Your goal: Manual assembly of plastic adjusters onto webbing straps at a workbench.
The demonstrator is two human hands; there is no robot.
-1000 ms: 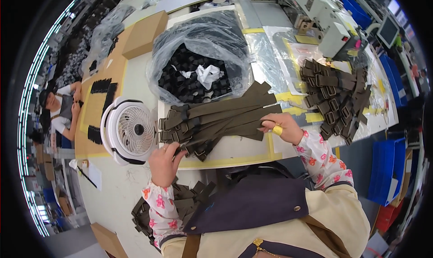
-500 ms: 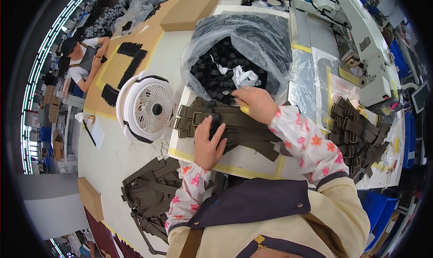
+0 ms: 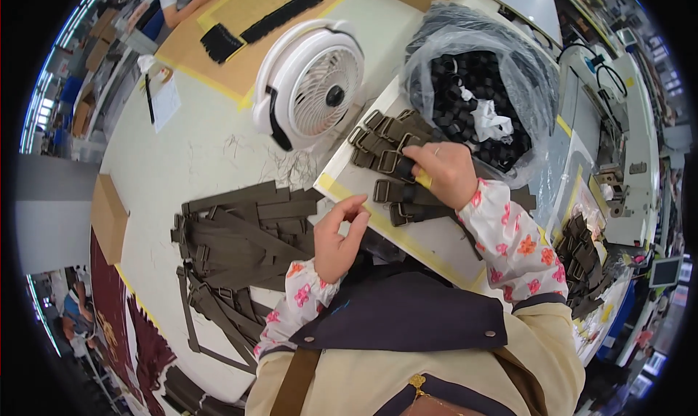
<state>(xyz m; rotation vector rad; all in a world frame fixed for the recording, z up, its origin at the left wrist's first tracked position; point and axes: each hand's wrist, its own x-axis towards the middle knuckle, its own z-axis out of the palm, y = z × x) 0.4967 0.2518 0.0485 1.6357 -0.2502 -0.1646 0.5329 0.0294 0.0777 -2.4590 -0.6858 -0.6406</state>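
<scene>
1. Under the right hand (image 3: pixel 445 170), fingers pressed on olive buckled straps (image 3: pixel 396 162) lying on the surface (image 3: pixel 429 238).
2. Beyond the left hand (image 3: pixel 338 236), fingers loosely curled, empty; straps' long axis runs toward the right.

The pale worktable (image 3: pixel 436 234), yellow tape along its edge, bore buckled olive webbing straps (image 3: pixel 389 151), a clear bag of black buckles (image 3: pixel 472 74) and a white fan (image 3: pixel 313 82).

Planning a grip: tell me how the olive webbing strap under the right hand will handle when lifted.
Olive webbing strap: probably floppy, since like straps lie draped in a loose heap. Its metal buckle likely weights one end, so it may swing. The woven surface looks grippy; the right hand pins it easily.
</scene>
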